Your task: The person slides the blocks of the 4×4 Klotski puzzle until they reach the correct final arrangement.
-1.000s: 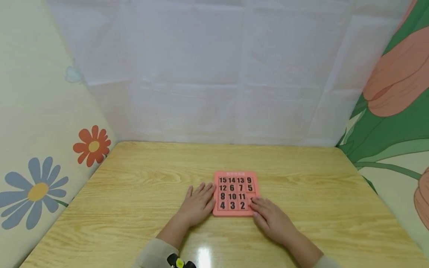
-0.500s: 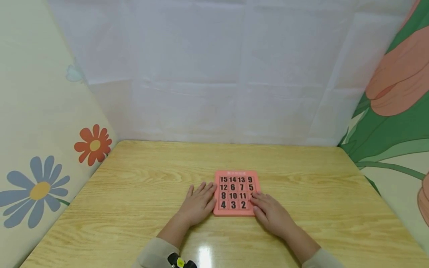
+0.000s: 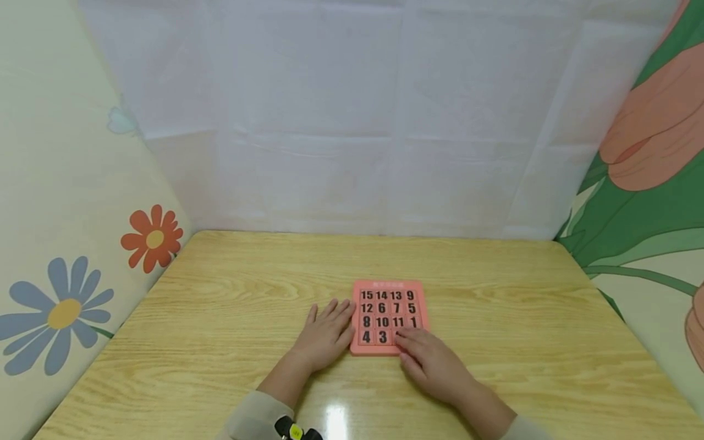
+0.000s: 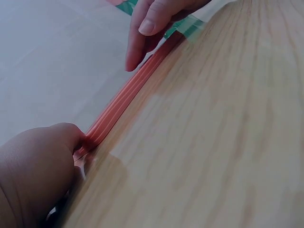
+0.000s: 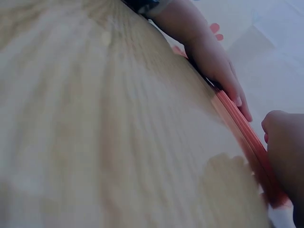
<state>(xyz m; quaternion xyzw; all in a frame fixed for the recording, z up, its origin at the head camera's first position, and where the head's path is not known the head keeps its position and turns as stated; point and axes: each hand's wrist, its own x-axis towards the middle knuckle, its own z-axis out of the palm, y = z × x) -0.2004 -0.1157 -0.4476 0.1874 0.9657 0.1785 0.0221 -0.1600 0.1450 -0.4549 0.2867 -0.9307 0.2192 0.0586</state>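
A pink sliding number puzzle (image 3: 388,286) lies flat on the wooden table, its black-numbered tiles set in four rows. My left hand (image 3: 324,337) rests along the puzzle's left edge, fingers extended, thumb and fingertips against the frame. Over the bottom right corner lies my right hand (image 3: 434,362), its fingertips on the tile beside the 3. That hand hides most of this tile and the corner spot. The 1 tile (image 3: 414,321) sits at the right end of the third row. In the left wrist view the right hand's fingers (image 4: 154,21) reach over the puzzle's edge.
The wood-grain table (image 3: 264,269) stretches around the puzzle. A white sheet (image 3: 352,122) hangs behind it, with flower-patterned walls (image 3: 49,183) at both sides. A black band with a yellow-green tag (image 3: 296,432) is at the left sleeve.
The 1 tile has slid up into the third row's right end. My right hand first moved up with it, then down and left onto the tile beside the 3. The left hand stays put.
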